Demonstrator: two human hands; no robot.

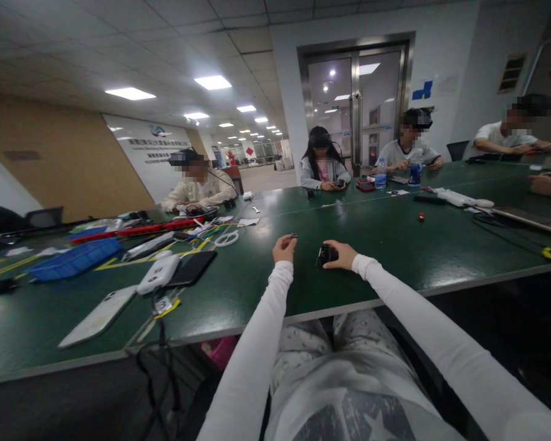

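My right hand (343, 254) is closed around a small black blocky device (327, 253), bracing it on the dark green bench (395, 245) so it sits steady. My left hand (284, 249) pinches a tiny dark piece (294, 236) at its fingertips, near the device.

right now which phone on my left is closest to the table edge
The silver phone, the pale one lying nearest you; the black phone lies farther in, beside the white power bank.
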